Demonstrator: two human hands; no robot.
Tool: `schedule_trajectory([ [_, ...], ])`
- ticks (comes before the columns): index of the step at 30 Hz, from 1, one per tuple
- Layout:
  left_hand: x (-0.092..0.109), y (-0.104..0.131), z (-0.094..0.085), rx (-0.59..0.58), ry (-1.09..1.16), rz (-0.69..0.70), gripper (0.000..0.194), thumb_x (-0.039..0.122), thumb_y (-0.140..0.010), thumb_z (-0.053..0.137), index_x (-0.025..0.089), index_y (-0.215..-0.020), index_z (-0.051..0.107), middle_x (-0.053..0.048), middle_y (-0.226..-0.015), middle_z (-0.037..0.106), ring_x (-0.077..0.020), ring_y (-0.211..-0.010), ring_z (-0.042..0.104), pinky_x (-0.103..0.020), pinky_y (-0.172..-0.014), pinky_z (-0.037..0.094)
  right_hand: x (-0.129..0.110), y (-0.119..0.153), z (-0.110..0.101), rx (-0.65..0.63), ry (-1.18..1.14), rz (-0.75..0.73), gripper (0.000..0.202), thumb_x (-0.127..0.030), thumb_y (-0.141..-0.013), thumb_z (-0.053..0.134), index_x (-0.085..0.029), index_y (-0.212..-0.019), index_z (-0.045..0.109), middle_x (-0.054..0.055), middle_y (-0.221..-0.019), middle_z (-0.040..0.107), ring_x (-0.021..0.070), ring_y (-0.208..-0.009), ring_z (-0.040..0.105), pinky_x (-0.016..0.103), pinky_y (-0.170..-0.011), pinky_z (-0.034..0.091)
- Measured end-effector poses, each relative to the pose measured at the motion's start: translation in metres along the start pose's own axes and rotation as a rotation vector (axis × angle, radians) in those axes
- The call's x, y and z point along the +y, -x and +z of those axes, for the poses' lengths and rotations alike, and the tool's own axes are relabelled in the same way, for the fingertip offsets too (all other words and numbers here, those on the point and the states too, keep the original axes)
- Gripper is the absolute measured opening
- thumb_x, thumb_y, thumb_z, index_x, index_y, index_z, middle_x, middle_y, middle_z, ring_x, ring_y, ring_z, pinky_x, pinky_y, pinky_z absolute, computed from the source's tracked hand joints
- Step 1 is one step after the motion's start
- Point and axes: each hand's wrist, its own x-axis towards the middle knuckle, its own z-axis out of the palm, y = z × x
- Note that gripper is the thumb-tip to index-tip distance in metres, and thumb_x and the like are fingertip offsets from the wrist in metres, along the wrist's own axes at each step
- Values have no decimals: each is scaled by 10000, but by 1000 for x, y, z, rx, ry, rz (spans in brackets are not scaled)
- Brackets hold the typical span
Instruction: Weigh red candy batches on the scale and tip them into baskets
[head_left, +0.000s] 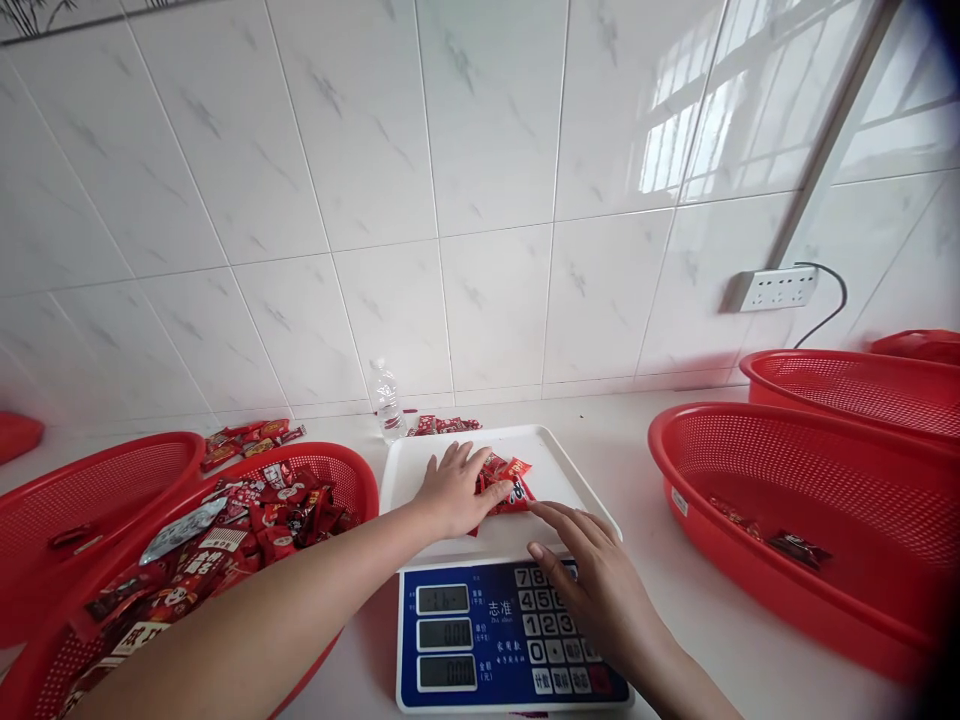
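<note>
Several small red snack packets (517, 495) lie in a pile on the white pan (574, 485) of a scale. Over the left side of this pile is my left hand (454, 492), fingers spread, its thumb resting on the packets. My right hand (581, 555) is just to the right, above the pan's front edge and the keypad. Its fingers are stretched out, with the fingertips at the pile's right side and nothing held. Below the pan, the scale's blue panel (450, 610) shows three displays, and my right hand covers part of its keys.
At left, a red basket (364, 480) is heaped with packets, beside another red basket (150, 450). A larger red basket (675, 480) at right holds a few packets, with one more basket (765, 370) behind. A plastic bottle (388, 400) stands near the tiled wall.
</note>
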Motion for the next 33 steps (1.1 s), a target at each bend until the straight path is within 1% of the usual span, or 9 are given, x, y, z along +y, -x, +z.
schedule_trajectory([
  [4, 12, -10, 11, -48, -36, -13, 721, 729, -822, 192, 297, -1385, 323, -97, -1499, 239, -361, -1381, 88, -642, -1045, 77, 0, -1, -1, 39, -5, 11, 340, -404, -903, 420, -258, -1190, 530, 57, -1125, 654, 216, -1010, 611, 385, -803, 510],
  [8, 12, -15, 8, -93, -50, 142, 546, 635, -872, 257, 356, -1307, 432, -36, -1418, 391, -345, -1357, 196, -624, -1051, 117, 1, -1, -1, 60, -15, 32, 336, -406, -902, 423, -253, -1179, 536, 56, -1128, 654, 210, -1005, 615, 371, -795, 521],
  [12, 2, -13, -12, -188, -37, 328, 365, 353, -811, 519, 343, -1172, 569, -3, -1339, 480, -301, -1321, 296, -509, -1079, 214, 2, 0, 1, 55, -15, 38, 344, -411, -901, 419, -255, -1183, 540, 58, -1112, 660, 219, -994, 618, 380, -785, 525],
  [15, -11, -8, -36, -268, 26, 292, 601, 225, -686, 599, 319, -1269, 491, -13, -1460, 323, -315, -1373, 166, -478, -1096, 208, 2, 0, 2, 42, -15, 42, 346, -402, -903, 417, -252, -1191, 538, 58, -1109, 661, 222, -992, 615, 392, -787, 521],
  [19, -25, 5, -57, -234, 107, 99, 714, 301, -723, 579, 252, -1388, 322, -41, -1515, 194, -284, -1390, 110, -424, -1116, 189, 1, 1, 2, 24, -18, 65, 354, -422, -899, 417, -253, -1180, 552, 56, -1104, 664, 227, -997, 608, 400, -790, 512],
  [23, -28, 20, -45, -271, 47, -82, 759, 599, -807, 438, 218, -1428, 224, -97, -1523, 158, -309, -1395, 54, -485, -1108, 148, 0, 0, 1, 20, -12, 65, 359, -433, -897, 411, -264, -1179, 556, 52, -1098, 667, 233, -994, 609, 400, -782, 507],
  [26, -23, 22, -26, -280, 36, -90, 853, 711, -798, 329, 201, -1454, 135, -120, -1536, 64, -307, -1395, -38, -514, -1108, 88, 1, 0, 2, 28, 4, 46, 352, -432, -899, 407, -267, -1173, 556, 48, -1088, 670, 236, -987, 612, 404, -776, 504],
  [28, -18, 19, -19, -273, 41, -72, 885, 691, -788, 386, 204, -1463, 84, -114, -1538, 4, -297, -1391, -83, -521, -1110, 57, 1, 0, 3, 35, 11, 32, 348, -429, -899, 409, -264, -1167, 558, 48, -1081, 673, 235, -979, 613, 405, -779, 503],
  [33, -9, 1, -29, -360, 13, 56, 1037, 608, -683, 606, 281, -1464, 8, -58, -1540, -30, -325, -1381, -111, -583, -1084, -16, 2, 0, 3, 33, 8, 24, 344, -419, -901, 409, -266, -1171, 556, 48, -1072, 676, 230, -976, 615, 399, -784, 501],
])
